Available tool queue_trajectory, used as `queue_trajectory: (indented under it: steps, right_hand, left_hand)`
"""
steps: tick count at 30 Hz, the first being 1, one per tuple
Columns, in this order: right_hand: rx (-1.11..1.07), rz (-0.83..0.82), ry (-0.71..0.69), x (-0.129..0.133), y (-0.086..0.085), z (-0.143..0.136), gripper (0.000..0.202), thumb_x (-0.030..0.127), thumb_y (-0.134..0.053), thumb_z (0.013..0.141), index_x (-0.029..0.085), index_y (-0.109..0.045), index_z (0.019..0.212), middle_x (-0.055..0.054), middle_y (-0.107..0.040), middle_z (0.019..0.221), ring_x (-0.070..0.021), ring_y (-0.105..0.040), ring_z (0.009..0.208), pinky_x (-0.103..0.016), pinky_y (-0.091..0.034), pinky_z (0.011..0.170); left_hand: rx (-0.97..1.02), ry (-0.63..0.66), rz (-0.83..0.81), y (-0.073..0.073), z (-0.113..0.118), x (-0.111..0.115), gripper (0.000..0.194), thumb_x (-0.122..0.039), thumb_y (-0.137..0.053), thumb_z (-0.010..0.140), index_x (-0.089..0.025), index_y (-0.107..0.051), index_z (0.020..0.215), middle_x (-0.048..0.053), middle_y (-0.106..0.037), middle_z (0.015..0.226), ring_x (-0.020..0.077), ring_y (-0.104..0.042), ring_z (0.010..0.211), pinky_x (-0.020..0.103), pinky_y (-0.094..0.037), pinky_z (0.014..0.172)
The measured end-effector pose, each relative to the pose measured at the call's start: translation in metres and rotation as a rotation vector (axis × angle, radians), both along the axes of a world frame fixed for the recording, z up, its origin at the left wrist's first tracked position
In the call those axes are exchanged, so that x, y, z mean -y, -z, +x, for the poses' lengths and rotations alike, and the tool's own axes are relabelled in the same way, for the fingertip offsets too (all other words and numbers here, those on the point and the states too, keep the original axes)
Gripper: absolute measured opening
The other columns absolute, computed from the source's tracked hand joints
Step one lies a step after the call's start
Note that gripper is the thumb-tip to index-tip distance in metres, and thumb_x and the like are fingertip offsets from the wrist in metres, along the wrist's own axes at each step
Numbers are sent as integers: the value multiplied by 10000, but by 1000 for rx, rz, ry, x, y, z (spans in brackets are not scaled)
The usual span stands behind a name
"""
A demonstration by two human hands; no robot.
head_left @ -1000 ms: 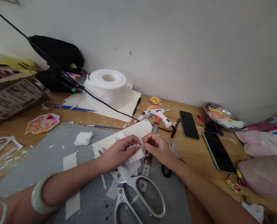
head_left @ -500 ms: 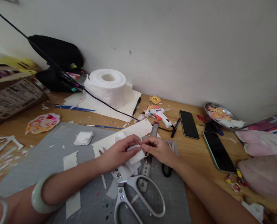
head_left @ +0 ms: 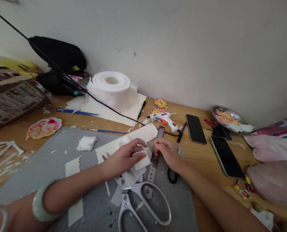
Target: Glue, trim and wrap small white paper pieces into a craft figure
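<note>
Left hand (head_left: 127, 159): reaches in from the lower left, back of hand upward, index finger arched, thumb laid along the work.
Left grip: thumb and fingers closed on a white pad (head_left: 141, 161).
Right hand (head_left: 167, 153): enters from the lower right, turned inward, just beside the pad but apart from it, over the ruler.
Right fingers: curled in, thumb against index; cannot tell whether a scrap is pinched inside.
White pad: soft, layered, roughly rectangular, edges ragged; located in the left hand, above loose white pieces.
Ruler (head_left: 151, 177): flat graduated metal, angled across the mat.
Scissors (head_left: 126, 199): metal, looped grey handles nearest the viewer, blades partly covered.
Cutting mat (head_left: 46, 161): grey, faintly gridded.
Second pad (head_left: 86, 143): white, puffy, stacked.
Roll (head_left: 109, 98): white, soft, cylindrical, hollow core.
Bangle (head_left: 38, 203): smooth, pale green, on the left forearm.
</note>
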State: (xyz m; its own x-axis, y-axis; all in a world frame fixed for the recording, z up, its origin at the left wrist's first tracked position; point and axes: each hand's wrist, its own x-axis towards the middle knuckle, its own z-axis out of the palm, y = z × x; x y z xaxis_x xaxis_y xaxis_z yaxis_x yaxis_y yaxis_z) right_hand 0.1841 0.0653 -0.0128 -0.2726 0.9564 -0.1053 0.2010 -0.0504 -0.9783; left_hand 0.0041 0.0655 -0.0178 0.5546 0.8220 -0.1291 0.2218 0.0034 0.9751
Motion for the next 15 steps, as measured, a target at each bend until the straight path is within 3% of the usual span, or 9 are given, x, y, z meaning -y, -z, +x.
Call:
queue_trajectory:
  steps: [4, 8, 12, 15]
  right_hand:
    - [-4, 15, 3, -1, 2, 1, 250, 222, -339, 740, 201, -312, 493, 48, -361, 451, -87, -368, 449, -223, -304, 475]
    - [34, 4, -9, 0, 3, 2, 304, 251, -403, 754, 190, -353, 461, 47, -380, 429, -80, -350, 431, -217, -282, 453]
    - [56, -20, 1, 1, 1, 1, 320, 319, -460, 758, 171, -468, 475, 28, -455, 450, -87, -409, 449, -219, -307, 462]
    - [64, -48, 32, 1, 0, 0, 274, 358, -497, 752, 155, -596, 599, 12, -523, 511, -98, -460, 491, -223, -339, 487]
  left_hand:
    - [-12, -4, 23, -1, 0, 0, 224, -338, -483, 791, -209, -485, 973, -11, -555, 739, 135, -508, 671, 230, -402, 589]
    - [-8, -9, 19, 0, 0, 0, 226, -344, -483, 790, -207, -490, 969, -8, -569, 735, 141, -519, 673, 232, -405, 587]
    - [10, -9, -6, 0, 0, 0, 238, -355, -479, 792, -209, -479, 980, -16, -573, 706, 142, -524, 654, 235, -404, 578]
    - [39, -12, -16, 1, 0, 0, 237, -353, -485, 791, -210, -474, 980, -22, -569, 692, 138, -523, 645, 236, -399, 580]
